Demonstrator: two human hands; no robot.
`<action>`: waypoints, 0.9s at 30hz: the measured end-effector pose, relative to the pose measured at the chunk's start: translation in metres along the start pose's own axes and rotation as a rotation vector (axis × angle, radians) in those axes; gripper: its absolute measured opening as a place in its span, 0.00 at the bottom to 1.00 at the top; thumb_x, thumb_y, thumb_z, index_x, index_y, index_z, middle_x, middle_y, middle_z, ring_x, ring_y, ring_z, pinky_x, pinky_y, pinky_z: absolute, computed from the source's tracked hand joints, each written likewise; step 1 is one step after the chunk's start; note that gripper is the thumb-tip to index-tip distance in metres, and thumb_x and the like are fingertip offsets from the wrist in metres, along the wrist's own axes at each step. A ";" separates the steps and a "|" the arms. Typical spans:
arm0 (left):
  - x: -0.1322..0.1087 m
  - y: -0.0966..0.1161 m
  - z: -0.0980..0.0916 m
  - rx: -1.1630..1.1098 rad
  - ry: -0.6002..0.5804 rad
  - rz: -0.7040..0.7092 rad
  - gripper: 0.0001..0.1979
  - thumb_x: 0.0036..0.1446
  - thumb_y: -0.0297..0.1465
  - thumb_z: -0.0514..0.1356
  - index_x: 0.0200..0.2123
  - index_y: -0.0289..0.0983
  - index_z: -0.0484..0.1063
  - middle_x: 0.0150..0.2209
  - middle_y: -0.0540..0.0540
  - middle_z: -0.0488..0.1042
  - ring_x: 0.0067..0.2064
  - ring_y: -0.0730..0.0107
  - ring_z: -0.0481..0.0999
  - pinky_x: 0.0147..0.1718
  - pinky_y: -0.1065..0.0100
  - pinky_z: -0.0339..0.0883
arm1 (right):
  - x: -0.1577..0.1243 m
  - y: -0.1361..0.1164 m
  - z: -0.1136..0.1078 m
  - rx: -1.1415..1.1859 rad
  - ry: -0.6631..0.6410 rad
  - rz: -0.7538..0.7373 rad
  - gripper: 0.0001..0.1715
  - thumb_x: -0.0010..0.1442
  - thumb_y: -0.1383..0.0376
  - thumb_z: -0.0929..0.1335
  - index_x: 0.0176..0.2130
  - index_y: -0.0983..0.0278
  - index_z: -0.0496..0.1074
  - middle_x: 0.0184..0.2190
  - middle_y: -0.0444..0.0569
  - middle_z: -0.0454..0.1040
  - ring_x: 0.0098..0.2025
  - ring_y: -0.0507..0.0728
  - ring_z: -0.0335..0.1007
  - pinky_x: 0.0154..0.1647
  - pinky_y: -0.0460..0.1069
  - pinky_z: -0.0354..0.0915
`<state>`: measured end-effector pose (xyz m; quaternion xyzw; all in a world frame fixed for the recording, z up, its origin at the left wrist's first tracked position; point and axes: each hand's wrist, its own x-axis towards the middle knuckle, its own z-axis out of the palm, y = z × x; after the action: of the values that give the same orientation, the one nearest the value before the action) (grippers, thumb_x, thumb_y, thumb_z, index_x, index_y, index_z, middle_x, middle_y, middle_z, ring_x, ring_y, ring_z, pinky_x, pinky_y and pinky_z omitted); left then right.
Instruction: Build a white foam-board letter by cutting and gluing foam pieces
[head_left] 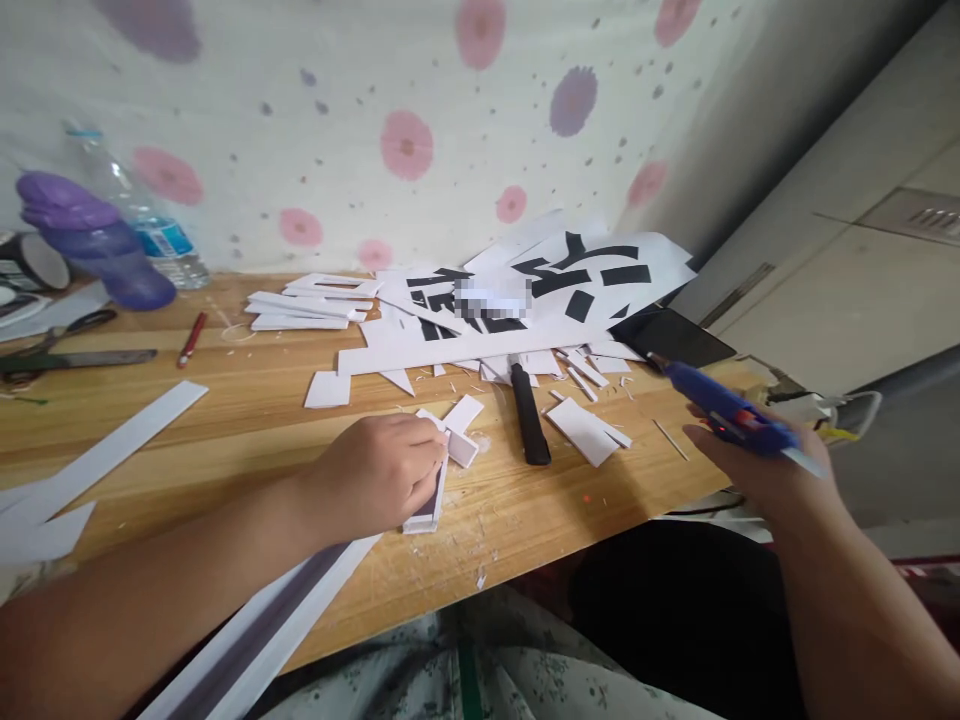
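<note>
At the right, my right hand [791, 470] is wrapped round a blue hot glue gun [739, 412], its nozzle pointing left above the table. My left hand [379, 470] is closed over a small white foam-board channel [424, 520] with a dark inside. Its fingers cover much of that piece, and the thumb is hidden. Small white board pieces [463, 450] lie against its far end. Under my left forearm runs a long white channel [262, 630] with raised edges. A black-handled cutter [529, 415] lies between my hands, nearer the left.
White board strips [311, 303] and printed sheets [600, 275] lie along the back. More cut boards [589, 430] and scraps are spread about. At left are scissors [82, 355], a red pen [193, 340], a purple bottle [101, 245] and a water bottle [161, 235]. The table's front edge borders my lap.
</note>
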<state>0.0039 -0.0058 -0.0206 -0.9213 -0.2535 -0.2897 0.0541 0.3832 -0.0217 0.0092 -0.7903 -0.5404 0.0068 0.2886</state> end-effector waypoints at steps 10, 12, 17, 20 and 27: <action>-0.002 -0.002 0.003 0.033 0.002 0.004 0.14 0.59 0.24 0.52 0.25 0.34 0.74 0.26 0.47 0.74 0.28 0.70 0.73 0.27 0.67 0.68 | -0.039 -0.128 0.015 0.375 -0.799 -0.518 0.10 0.52 0.58 0.67 0.29 0.62 0.71 0.21 0.44 0.69 0.22 0.51 0.62 0.21 0.47 0.60; -0.002 -0.002 0.002 0.031 -0.004 0.002 0.14 0.59 0.25 0.52 0.26 0.34 0.75 0.25 0.47 0.73 0.28 0.69 0.73 0.27 0.67 0.68 | -0.037 -0.132 0.020 0.310 -0.819 -0.555 0.09 0.51 0.58 0.67 0.30 0.62 0.71 0.21 0.44 0.68 0.22 0.51 0.61 0.21 0.48 0.60; -0.002 -0.003 0.002 0.018 0.000 0.010 0.14 0.59 0.25 0.52 0.28 0.33 0.76 0.26 0.46 0.74 0.28 0.68 0.74 0.27 0.67 0.68 | -0.038 -0.136 0.025 0.196 -0.794 -0.596 0.10 0.51 0.58 0.66 0.31 0.62 0.71 0.24 0.47 0.71 0.25 0.55 0.65 0.24 0.50 0.63; -0.001 -0.004 0.003 0.017 0.003 0.003 0.14 0.59 0.25 0.52 0.27 0.33 0.76 0.26 0.46 0.73 0.28 0.69 0.73 0.27 0.67 0.67 | -0.039 -0.139 0.025 0.165 -0.798 -0.600 0.08 0.51 0.59 0.66 0.30 0.61 0.70 0.23 0.46 0.70 0.24 0.54 0.64 0.24 0.50 0.62; -0.001 -0.002 0.003 0.032 -0.007 0.003 0.14 0.58 0.25 0.52 0.26 0.33 0.75 0.25 0.47 0.72 0.26 0.68 0.71 0.26 0.67 0.65 | -0.040 -0.143 0.027 0.069 -0.732 -0.654 0.05 0.51 0.61 0.67 0.28 0.61 0.67 0.21 0.44 0.67 0.22 0.53 0.61 0.24 0.49 0.58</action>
<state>0.0036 -0.0036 -0.0235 -0.9217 -0.2571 -0.2822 0.0683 0.2360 -0.0081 0.0409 -0.5150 -0.8257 0.2107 0.0927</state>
